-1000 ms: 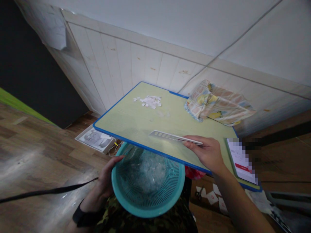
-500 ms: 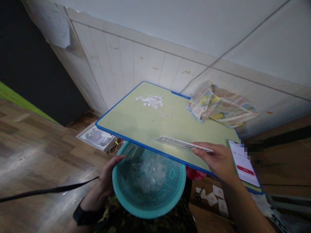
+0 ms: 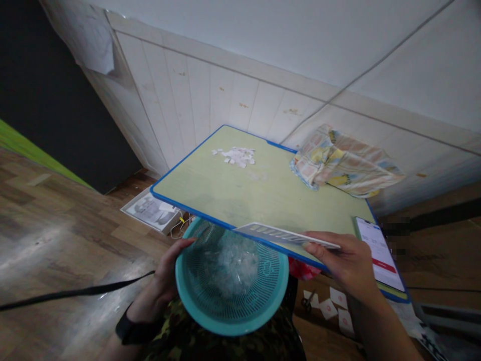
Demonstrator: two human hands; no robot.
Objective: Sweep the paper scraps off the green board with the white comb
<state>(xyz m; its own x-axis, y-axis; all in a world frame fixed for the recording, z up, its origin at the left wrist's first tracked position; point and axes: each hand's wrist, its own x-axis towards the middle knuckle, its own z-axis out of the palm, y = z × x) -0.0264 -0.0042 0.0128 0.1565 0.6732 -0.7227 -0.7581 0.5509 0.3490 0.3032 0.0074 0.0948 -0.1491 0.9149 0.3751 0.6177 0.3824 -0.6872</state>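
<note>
A turquoise plastic colander [image 3: 232, 327] rests on my lap under the table's front edge, with crumpled clear plastic bits [image 3: 233, 263] inside. My left hand [image 3: 170, 268] grips its left rim, thumb over the edge. In my right hand [image 3: 343, 256], a flat white card with a row of slots [image 3: 278, 236] is pinched by its right end. The card is tilted along the front edge of the table, its left tip near the space over the colander. Small white paper pieces [image 3: 239, 156] lie heaped toward the back of the tabletop.
The pale green table [image 3: 195, 183] has a blue rim and stands by the wall. A patterned cloth [image 3: 338, 163] lies at its back right, a phone [image 3: 378, 250] at its right edge. Scissors [image 3: 308, 302] and white cards [image 3: 328, 309] lie lower right; an open box [image 3: 150, 210] sits at left.
My right hand has moved slightly right and down with the card, which now overlaps the table's front edge. The left hand stays on the colander rim.
</note>
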